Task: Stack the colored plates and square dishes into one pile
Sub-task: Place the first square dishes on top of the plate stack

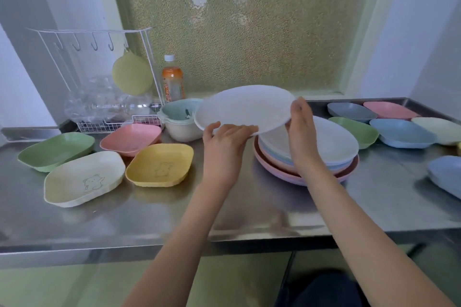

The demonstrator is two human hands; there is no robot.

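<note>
Square dishes: 4 left of pile (green (56, 151), pink (131, 138), cream (83, 178), yellow (159, 164)), 6 visible right. Round plates: 1 held (243, 108), stack (324, 154) of roughly 5, count unsure. 1 bottle (172, 80), 1 wire rack (99, 77)

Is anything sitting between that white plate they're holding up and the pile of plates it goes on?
Nothing visible. The white plate, held by both hands, hangs just above and left of the plate pile, whose top is bare.
</note>
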